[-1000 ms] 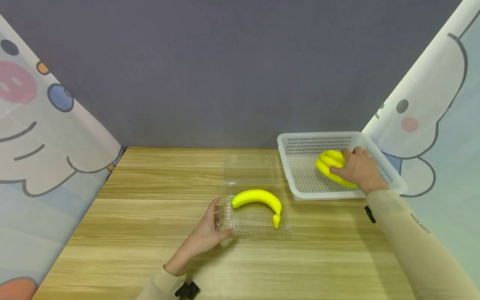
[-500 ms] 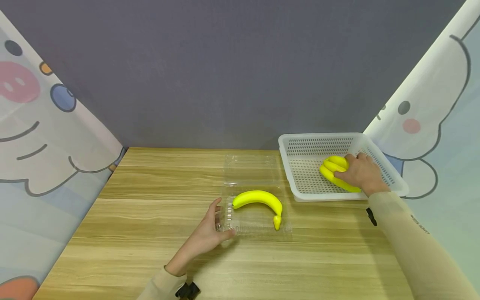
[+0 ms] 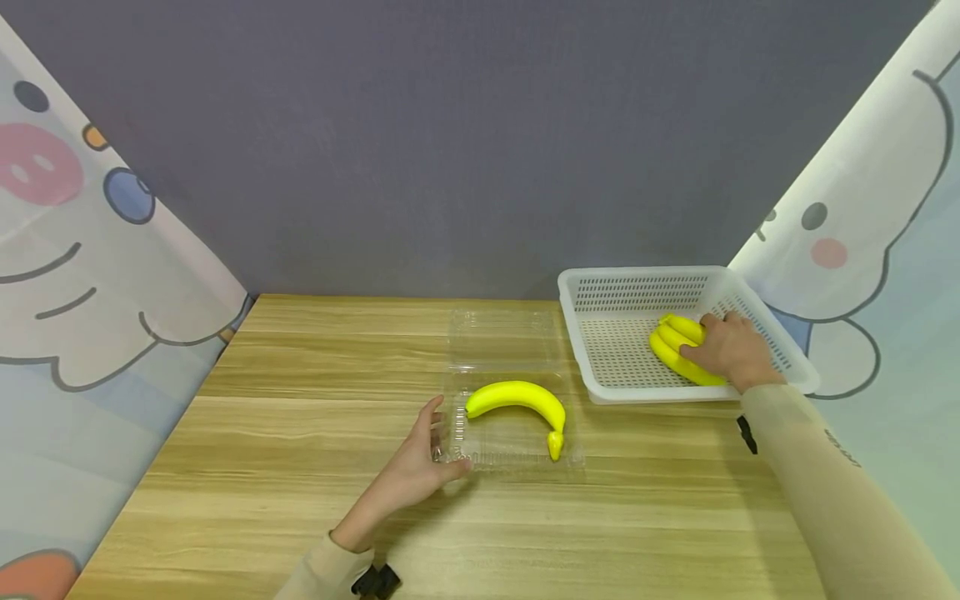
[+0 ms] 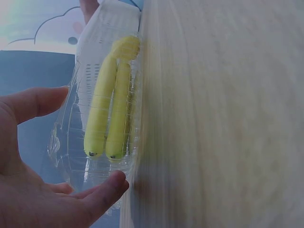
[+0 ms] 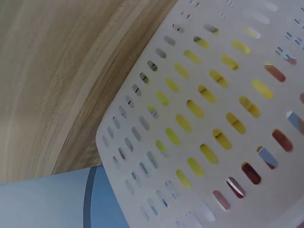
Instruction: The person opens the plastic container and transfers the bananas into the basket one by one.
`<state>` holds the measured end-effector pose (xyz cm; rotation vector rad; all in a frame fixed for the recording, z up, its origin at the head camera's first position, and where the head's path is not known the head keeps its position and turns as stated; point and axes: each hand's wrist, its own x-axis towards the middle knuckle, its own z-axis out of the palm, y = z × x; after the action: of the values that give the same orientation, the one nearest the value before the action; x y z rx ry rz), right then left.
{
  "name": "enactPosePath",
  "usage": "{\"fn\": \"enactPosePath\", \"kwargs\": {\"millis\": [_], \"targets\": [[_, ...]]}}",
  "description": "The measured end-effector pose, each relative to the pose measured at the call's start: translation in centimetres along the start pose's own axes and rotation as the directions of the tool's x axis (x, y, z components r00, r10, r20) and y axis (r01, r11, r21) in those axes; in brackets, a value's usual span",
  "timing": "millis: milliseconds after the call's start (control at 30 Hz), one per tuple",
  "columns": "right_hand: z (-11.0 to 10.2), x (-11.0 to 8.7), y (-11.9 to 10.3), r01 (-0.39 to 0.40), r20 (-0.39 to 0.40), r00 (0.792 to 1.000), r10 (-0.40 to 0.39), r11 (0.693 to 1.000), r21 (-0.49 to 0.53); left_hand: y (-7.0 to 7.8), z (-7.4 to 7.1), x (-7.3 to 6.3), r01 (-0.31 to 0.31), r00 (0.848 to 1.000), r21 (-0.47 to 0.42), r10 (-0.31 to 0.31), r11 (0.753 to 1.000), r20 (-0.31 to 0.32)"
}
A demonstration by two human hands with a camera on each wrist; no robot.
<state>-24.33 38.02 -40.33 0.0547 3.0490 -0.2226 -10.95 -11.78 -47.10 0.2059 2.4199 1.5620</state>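
Note:
In the head view my left hand [image 3: 414, 468] holds the near left corner of a clear plastic clamshell box [image 3: 498, 437], thumb at the front edge and fingers along the left side. The box lies open on the table with a yellow banana [image 3: 521, 392] inside. Through its clear wall, the left wrist view shows two yellow banana shapes [image 4: 100, 116] side by side. Over at the right, my right hand [image 3: 729, 348] grips a bunch of bananas [image 3: 678, 360] inside a white basket [image 3: 581, 346]. Through the slots of the basket wall [image 5: 147, 137], the right wrist view shows bits of yellow.
The clamshell's lid [image 3: 502, 340] lies folded back behind the box, left of the basket. Beneath everything is a wooden table [image 3: 322, 375], with a grey panel [image 3: 465, 167] at its back. Printed cartoon cloths [image 3: 82, 275] hang at both sides.
My right hand and the bananas have shifted a little right and nearer, lower in the basket. The left hand, the box and its banana look the same.

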Motion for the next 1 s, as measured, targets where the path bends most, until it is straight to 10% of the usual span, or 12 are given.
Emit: {"fn": "enactPosePath", "kwargs": {"millis": [1000], "targets": [[-1.0,-0.4,-0.8,0.043,-0.096,0.994,-0.042,0.999,0.004,0.1,-0.1,0.1,-0.003,1.0,-0.01,0.003,1.0,0.003]]}}
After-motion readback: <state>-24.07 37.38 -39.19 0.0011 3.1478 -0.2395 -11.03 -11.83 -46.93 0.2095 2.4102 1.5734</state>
